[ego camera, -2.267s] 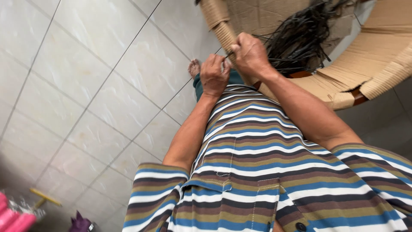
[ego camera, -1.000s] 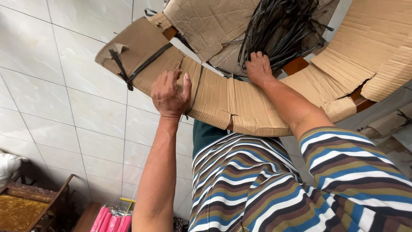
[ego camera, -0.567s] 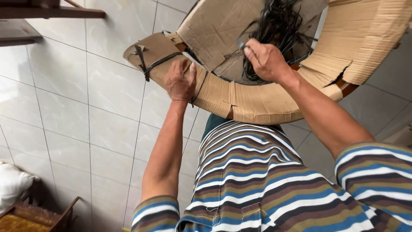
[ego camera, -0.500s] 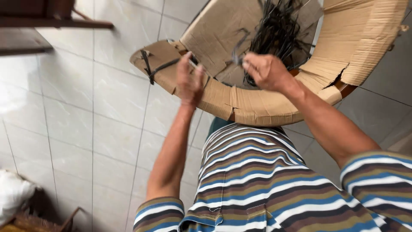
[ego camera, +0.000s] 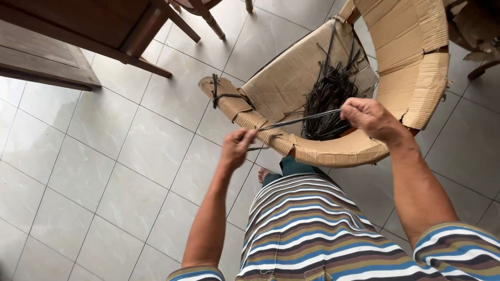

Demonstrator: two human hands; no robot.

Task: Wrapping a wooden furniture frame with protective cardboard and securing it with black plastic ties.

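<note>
A black plastic strap (ego camera: 299, 120) is stretched taut between my two hands. My left hand (ego camera: 237, 147) pinches its lower left end. My right hand (ego camera: 371, 118) grips the other end, higher and to the right. Both hands hover above a chair wrapped in brown cardboard (ego camera: 344, 151). A loose bundle of black straps (ego camera: 328, 96) lies on the chair's cardboard-covered seat. One black strap (ego camera: 221, 95) is tied around the cardboard at the chair's left arm.
Dark wooden furniture (ego camera: 78, 36) with legs stands at the upper left on the pale tiled floor (ego camera: 104, 171). Another cardboard-wrapped piece (ego camera: 476, 31) shows at the upper right. My striped shirt and a bare foot (ego camera: 264, 174) are below the chair.
My right hand drew one strap out of the bundle, and my left hand left the cardboard arm and took its other end. The view tilted further out from the chair.
</note>
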